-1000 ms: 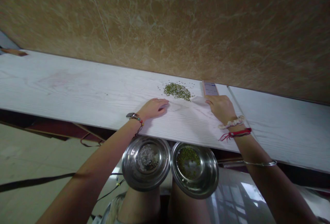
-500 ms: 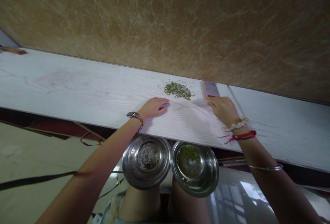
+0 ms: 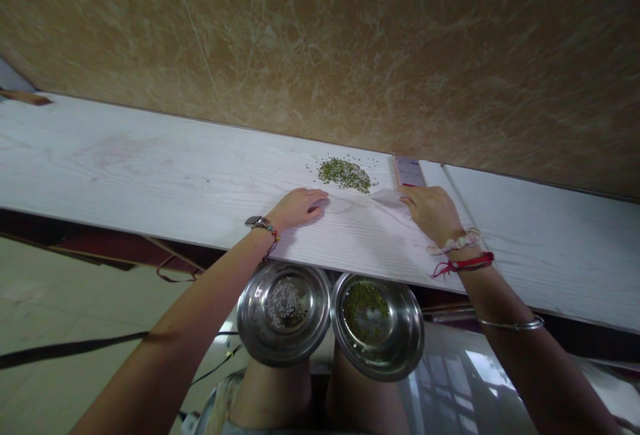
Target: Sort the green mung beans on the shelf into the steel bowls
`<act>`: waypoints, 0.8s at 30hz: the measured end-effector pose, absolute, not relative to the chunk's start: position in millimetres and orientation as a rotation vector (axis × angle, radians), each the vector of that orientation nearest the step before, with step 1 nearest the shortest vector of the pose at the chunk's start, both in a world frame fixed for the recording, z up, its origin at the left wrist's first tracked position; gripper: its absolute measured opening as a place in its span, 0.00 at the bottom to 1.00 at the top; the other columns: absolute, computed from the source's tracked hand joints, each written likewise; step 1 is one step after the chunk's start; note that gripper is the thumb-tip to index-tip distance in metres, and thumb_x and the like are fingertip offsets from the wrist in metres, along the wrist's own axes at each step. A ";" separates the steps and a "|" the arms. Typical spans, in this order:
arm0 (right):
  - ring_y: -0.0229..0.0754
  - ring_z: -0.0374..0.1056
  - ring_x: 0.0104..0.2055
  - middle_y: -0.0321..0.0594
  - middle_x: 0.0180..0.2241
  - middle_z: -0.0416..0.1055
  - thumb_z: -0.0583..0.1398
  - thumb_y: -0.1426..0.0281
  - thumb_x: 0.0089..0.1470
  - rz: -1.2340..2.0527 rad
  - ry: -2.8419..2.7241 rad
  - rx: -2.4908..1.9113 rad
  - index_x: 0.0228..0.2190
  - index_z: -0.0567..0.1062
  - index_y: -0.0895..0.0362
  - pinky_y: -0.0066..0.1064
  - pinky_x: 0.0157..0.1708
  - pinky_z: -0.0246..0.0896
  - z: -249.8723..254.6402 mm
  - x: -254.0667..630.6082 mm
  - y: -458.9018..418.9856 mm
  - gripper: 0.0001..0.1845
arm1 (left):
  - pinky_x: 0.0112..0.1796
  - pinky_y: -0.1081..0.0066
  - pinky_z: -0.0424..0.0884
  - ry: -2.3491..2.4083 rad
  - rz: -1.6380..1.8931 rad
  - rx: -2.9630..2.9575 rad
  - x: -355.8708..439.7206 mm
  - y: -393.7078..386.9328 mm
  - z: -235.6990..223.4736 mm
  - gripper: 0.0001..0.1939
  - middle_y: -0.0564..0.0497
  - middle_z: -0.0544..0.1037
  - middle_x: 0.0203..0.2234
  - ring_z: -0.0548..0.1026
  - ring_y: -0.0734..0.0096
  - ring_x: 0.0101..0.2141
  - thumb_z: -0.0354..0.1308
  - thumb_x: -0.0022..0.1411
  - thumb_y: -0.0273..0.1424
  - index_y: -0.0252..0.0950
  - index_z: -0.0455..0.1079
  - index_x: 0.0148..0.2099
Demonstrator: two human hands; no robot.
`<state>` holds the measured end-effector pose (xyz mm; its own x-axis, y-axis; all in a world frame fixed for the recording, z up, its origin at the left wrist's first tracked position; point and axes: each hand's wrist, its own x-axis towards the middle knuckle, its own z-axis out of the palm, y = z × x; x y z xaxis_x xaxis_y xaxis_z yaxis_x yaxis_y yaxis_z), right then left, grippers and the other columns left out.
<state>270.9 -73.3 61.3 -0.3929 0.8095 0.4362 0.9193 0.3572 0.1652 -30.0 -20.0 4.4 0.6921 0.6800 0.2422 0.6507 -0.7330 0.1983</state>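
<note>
A loose pile of green beans (image 3: 344, 173) mixed with pale grains lies on the white board (image 3: 165, 168). My left hand (image 3: 301, 208) rests on the board just below the pile, fingers stretched out. My right hand (image 3: 431, 208) is closed, pinching a thin whitish sheet (image 3: 387, 197) that looks like paper or film. Its raised edge comes close to the lower right of the pile; how far the sheet reaches leftward is hard to make out. Below the board, one steel bowl (image 3: 250, 315) holds white grains (image 3: 287, 303), the other steel bowl (image 3: 415, 328) green beans (image 3: 367, 308).
A brown marbled wall (image 3: 310, 48) borders the board's far side. Past my right hand lies a flat printed item (image 3: 410, 171) against the wall. A wooden piece (image 3: 25, 97) sits at the far left end. Both bowls stand at my knees, under the board's front edge.
My right hand has shifted very slightly, and the sheet's edge beside the pile shows a little wider. My left hand stays in place; pile and bowls look the same.
</note>
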 end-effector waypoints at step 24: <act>0.45 0.71 0.34 0.45 0.31 0.78 0.54 0.75 0.56 -0.588 -2.303 -1.696 0.39 0.77 0.57 0.34 0.34 0.56 64.3 263.1 -71.1 0.13 | 0.53 0.59 0.66 1.123 0.441 2.804 -29.1 -20.5 5.7 0.19 0.43 0.74 0.54 0.73 0.59 0.51 0.48 0.63 0.31 0.33 0.68 0.53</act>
